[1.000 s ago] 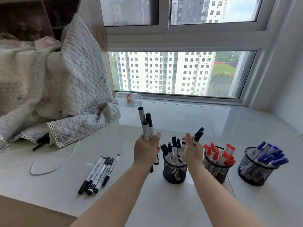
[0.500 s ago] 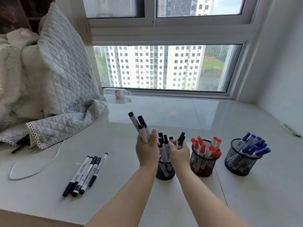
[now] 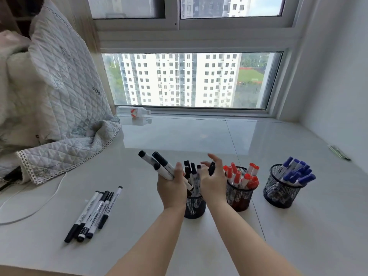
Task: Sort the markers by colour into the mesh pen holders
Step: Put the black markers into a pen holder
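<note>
left hand: clamped on black markers, just left of black holder
right hand: fingers spread, above holder
advice: tilt caps upright, lower them in together

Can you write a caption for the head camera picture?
Left hand grips black markers beside the black-marker holder; right hand open.

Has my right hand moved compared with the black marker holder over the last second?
Yes. The right hand let go of the markers it was putting into the black holder; its fingers are now spread open just to the holder's right, towards the red holder.
</note>
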`<state>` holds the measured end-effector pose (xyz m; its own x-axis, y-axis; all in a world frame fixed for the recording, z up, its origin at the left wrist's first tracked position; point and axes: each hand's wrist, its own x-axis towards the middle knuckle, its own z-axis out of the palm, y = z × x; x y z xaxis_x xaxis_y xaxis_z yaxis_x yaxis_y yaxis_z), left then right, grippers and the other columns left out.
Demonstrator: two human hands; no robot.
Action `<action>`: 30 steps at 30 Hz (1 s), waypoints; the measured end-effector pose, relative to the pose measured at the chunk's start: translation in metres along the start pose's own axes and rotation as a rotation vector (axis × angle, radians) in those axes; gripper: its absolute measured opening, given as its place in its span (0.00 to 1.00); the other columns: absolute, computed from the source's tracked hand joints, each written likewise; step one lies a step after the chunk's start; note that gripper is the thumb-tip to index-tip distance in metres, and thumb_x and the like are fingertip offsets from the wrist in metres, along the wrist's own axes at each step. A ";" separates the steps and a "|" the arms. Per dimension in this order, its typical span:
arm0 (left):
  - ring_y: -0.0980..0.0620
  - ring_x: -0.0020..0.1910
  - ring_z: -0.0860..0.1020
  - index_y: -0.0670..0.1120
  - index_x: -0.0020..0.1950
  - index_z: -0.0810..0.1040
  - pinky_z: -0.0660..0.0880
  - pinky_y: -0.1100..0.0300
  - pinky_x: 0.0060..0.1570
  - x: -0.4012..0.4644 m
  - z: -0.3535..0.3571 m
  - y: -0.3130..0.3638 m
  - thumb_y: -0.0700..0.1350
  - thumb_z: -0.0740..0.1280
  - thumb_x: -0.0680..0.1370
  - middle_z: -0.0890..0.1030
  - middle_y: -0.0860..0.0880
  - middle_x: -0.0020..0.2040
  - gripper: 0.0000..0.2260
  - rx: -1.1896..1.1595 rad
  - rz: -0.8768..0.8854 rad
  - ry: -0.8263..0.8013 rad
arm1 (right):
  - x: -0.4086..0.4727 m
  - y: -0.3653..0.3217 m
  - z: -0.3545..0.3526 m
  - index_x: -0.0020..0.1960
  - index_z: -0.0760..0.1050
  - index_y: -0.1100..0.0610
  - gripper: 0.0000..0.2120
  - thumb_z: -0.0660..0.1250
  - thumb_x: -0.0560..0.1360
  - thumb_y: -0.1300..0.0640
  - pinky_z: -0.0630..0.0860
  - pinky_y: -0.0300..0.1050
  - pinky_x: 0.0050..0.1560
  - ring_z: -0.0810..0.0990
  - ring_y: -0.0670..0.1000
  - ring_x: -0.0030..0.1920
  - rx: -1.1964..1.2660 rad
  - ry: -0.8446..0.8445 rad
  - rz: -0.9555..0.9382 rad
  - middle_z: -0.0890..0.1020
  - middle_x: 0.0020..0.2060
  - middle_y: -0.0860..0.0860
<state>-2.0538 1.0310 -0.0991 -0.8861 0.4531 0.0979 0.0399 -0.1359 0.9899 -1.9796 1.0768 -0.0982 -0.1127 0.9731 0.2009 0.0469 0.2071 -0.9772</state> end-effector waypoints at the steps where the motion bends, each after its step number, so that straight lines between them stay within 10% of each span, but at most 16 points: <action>1: 0.59 0.29 0.77 0.39 0.43 0.77 0.68 0.74 0.27 -0.002 0.000 -0.002 0.52 0.66 0.75 0.79 0.51 0.32 0.15 0.023 -0.001 0.009 | -0.001 -0.001 0.000 0.58 0.70 0.47 0.11 0.60 0.78 0.57 0.71 0.32 0.38 0.77 0.41 0.41 -0.059 -0.044 -0.026 0.78 0.43 0.42; 11: 0.46 0.50 0.77 0.47 0.43 0.75 0.74 0.53 0.49 -0.007 -0.003 -0.012 0.57 0.65 0.74 0.80 0.48 0.41 0.13 0.256 -0.020 -0.079 | -0.009 0.011 -0.005 0.55 0.70 0.44 0.07 0.59 0.79 0.54 0.68 0.28 0.30 0.76 0.42 0.34 -0.091 -0.151 0.008 0.79 0.38 0.46; 17: 0.47 0.53 0.71 0.52 0.34 0.69 0.69 0.56 0.48 -0.010 -0.004 -0.007 0.51 0.68 0.72 0.76 0.46 0.44 0.10 0.383 0.038 -0.136 | -0.008 0.010 -0.005 0.56 0.70 0.44 0.08 0.58 0.79 0.53 0.68 0.32 0.29 0.76 0.45 0.32 -0.123 -0.153 0.031 0.79 0.34 0.48; 30: 0.59 0.40 0.77 0.57 0.67 0.63 0.71 0.67 0.37 0.002 -0.013 0.018 0.47 0.69 0.74 0.73 0.57 0.46 0.25 0.267 0.324 -0.109 | -0.008 0.008 -0.010 0.61 0.69 0.45 0.12 0.57 0.79 0.54 0.73 0.42 0.40 0.79 0.49 0.44 -0.255 -0.219 -0.011 0.81 0.48 0.50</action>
<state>-2.0603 1.0181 -0.0824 -0.7543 0.5171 0.4044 0.4391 -0.0606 0.8964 -1.9681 1.0714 -0.1072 -0.3243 0.9316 0.1644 0.2884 0.2629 -0.9207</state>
